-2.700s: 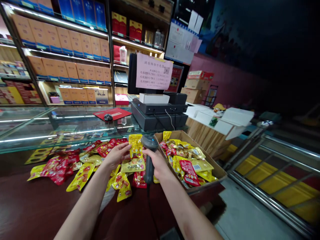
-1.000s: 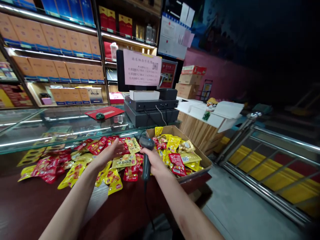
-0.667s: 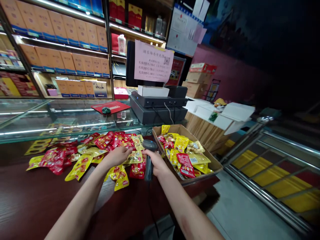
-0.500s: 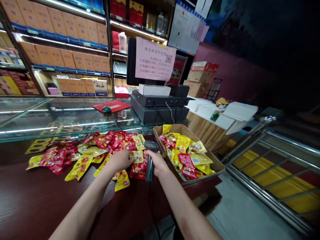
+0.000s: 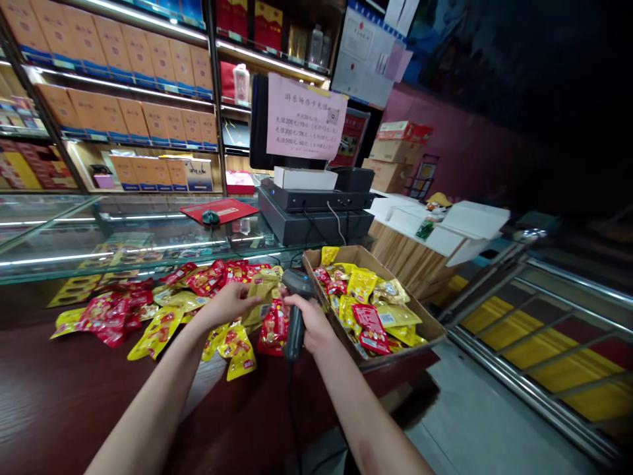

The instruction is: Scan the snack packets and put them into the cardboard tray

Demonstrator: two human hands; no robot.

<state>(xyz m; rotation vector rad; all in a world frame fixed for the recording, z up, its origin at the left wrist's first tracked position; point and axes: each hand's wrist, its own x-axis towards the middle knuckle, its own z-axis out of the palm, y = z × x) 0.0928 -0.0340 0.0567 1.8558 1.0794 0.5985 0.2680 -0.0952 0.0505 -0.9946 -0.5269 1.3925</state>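
Shop interior, head view. Shelves (image 5: 123,92) of tan boxes stand behind a glass display case (image 5: 148,245), and a dark wooden surface (image 5: 74,389) runs in front of the case. A cardboard box (image 5: 395,353) sits on the surface at its right end, filled with yellow and red packets (image 5: 370,310). Loose packets (image 5: 109,318) are spread over the surface to the left of the box. The right hand (image 5: 309,323) is clenched around the handle of a black scanner (image 5: 295,323), with the head tipped up and its cable (image 5: 291,402) trailing down past the surface edge. The left hand (image 5: 227,307) is not empty: its fingers appear to hold a yellow packet (image 5: 260,297) upright by the lower part, just beside the scanner head and above the loose packets. Risks, as judged: the glossy film may slip from the fingers if the hold loosens, dropping the packet back among the others. The hanging cable could snag on the body or a knee and tug the scanner. An arm sweeping low could push loose packets over the surface edge. Weight on the box's near corner could tilt it.
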